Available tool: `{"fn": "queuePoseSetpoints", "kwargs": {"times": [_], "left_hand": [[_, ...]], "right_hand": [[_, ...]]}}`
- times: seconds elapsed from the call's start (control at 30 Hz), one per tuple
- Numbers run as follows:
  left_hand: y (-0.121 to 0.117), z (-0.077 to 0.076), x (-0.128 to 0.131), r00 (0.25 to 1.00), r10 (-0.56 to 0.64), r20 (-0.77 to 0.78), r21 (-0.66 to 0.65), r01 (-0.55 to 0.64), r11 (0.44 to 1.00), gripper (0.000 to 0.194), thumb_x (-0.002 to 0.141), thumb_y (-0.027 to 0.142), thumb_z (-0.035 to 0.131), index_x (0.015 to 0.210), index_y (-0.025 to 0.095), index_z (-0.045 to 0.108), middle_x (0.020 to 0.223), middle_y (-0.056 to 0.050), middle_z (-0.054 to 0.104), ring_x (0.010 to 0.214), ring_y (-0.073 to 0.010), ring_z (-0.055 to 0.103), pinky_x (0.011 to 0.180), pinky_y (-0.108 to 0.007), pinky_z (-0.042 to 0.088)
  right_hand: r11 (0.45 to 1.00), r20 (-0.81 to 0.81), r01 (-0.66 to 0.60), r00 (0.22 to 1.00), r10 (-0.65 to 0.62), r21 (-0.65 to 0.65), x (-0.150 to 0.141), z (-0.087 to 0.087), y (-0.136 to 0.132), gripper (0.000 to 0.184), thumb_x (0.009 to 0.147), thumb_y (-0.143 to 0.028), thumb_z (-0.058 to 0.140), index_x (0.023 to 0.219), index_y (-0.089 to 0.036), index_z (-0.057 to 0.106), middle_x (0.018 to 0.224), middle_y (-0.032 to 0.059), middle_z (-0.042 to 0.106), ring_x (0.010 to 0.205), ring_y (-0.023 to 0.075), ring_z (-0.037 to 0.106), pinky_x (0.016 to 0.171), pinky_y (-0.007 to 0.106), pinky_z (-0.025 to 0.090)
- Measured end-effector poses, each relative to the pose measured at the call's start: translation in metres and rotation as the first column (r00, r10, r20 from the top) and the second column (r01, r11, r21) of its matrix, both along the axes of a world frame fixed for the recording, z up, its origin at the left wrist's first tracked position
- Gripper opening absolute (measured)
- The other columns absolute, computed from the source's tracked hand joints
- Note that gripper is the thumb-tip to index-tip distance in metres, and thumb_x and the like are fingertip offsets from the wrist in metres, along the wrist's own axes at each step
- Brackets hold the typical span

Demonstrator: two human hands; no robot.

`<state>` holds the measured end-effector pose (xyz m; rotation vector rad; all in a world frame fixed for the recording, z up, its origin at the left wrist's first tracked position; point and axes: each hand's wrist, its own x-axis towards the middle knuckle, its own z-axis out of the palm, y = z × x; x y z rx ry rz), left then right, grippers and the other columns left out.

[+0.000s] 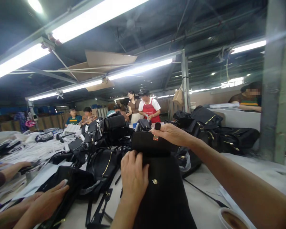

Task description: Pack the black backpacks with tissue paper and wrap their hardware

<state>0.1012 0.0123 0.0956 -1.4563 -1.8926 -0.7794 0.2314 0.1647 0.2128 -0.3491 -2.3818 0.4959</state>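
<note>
A black bag stands in front of me with its flap lifted, and a round gold-coloured clasp piece shows on its front. My right hand is closed on the flap's edge, by a short black tab and a small reddish-and-metal piece. Lower down, my left hand is closed on the bag's upper left side, its thumb toward the front. Some of its fingertips are hidden at the bag's opening.
Black bags are heaped at left centre, with another heap at right. At lower left, a co-worker's hands hold a black bag. A bowl of brown contents sits lower right. A metal post rises at right; several people work beyond.
</note>
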Motion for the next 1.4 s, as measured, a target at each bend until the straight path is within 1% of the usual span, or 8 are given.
{"fn": "queuePoseSetpoints", "kwargs": {"times": [0.2,0.3,0.43,0.57,0.67,0.73,1.27,1.4], "left_hand": [[0.008,0.019,0.000,0.997,-0.036,-0.074,-0.305,0.012,0.952,0.029,0.077,0.030,0.069,0.101,0.017,0.062,0.102,-0.009,0.062,0.100,-0.0308,0.054,0.090,-0.048,0.045],[0.022,0.021,0.000,0.998,-0.054,0.007,-0.404,0.053,0.913,0.024,0.076,0.028,0.068,0.096,0.015,0.064,0.100,-0.011,0.064,0.097,-0.0309,0.057,0.086,-0.047,0.047],[0.032,0.029,-0.018,0.913,-0.252,0.321,-0.371,0.366,0.853,0.022,0.082,0.022,0.060,0.102,0.016,0.067,0.114,-0.009,0.066,0.110,-0.0260,0.057,0.100,-0.038,0.042],[0.038,0.041,-0.037,0.700,-0.412,0.583,-0.411,0.692,0.593,0.037,0.081,0.025,0.060,0.118,0.025,0.064,0.127,0.001,0.064,0.120,-0.0217,0.054,0.109,-0.032,0.034],[0.046,0.045,-0.041,0.613,-0.414,0.673,-0.508,0.790,0.344,0.042,0.069,0.033,0.074,0.110,0.028,0.068,0.114,0.005,0.070,0.108,-0.0223,0.060,0.102,-0.031,0.041],[0.051,0.044,-0.042,0.626,-0.430,0.651,-0.558,0.778,0.288,0.037,0.062,0.030,0.079,0.098,0.025,0.072,0.102,0.005,0.073,0.098,-0.0221,0.063,0.097,-0.030,0.044],[0.050,0.036,-0.049,0.670,-0.427,0.607,-0.529,0.742,0.412,0.022,0.067,0.025,0.073,0.089,0.023,0.072,0.095,0.004,0.073,0.099,-0.0216,0.062,0.097,-0.032,0.044],[0.052,0.036,-0.046,0.683,-0.409,0.605,-0.524,0.728,0.442,0.024,0.067,0.022,0.072,0.091,0.022,0.071,0.097,0.004,0.073,0.096,-0.0207,0.062,0.096,-0.032,0.045]], "right_hand": [[0.987,-0.105,-0.112,0.989,0.100,-0.113,-0.010,-0.004,0.015,0.034,0.081,-0.041,0.060,0.100,-0.016,0.072,0.078,0.0020,0.073,0.074,0.0202,0.067,0.073,0.029,0.050],[0.980,-0.304,-0.083,0.952,0.024,-0.183,-0.005,-0.016,0.017,0.059,0.071,-0.034,0.071,0.126,-0.019,0.057,0.103,0.0066,0.071,0.089,0.0217,0.067,0.077,0.031,0.053],[0.980,-0.631,0.052,0.759,-0.163,-0.191,0.026,-0.050,-0.004,0.018,0.078,-0.038,0.066,0.079,-0.019,0.064,0.094,0.0061,0.067,0.088,0.0189,0.064,0.075,0.030,0.052],[0.840,-0.329,-0.204,0.944,0.032,-0.502,0.048,-0.102,-0.039,0.034,0.079,-0.039,0.062,0.054,-0.018,0.052,0.064,0.0023,0.064,0.057,0.0123,0.060,0.056,0.024,0.050],[0.670,0.012,-0.123,0.981,0.193,-0.732,0.042,-0.139,-0.052,0.019,0.074,-0.030,0.065,0.063,-0.017,0.057,0.055,-0.0008,0.064,0.053,0.0130,0.063,0.052,0.023,0.051],[0.647,0.063,-0.094,0.975,0.215,-0.757,0.034,-0.155,-0.053,0.011,0.074,-0.027,0.064,0.074,-0.017,0.063,0.056,-0.0031,0.063,0.055,0.0128,0.065,0.054,0.022,0.053],[0.553,-0.096,-0.049,0.994,-0.056,-0.832,0.006,-0.183,-0.073,0.030,0.077,-0.046,0.060,0.080,-0.016,0.061,0.061,-0.0026,0.058,0.052,0.0126,0.061,0.049,0.022,0.047],[0.772,-0.123,0.027,0.983,-0.135,-0.635,0.002,-0.181,-0.078,0.026,0.084,-0.042,0.051,0.073,-0.019,0.057,0.059,-0.0026,0.053,0.052,0.0131,0.056,0.049,0.024,0.043]]}}
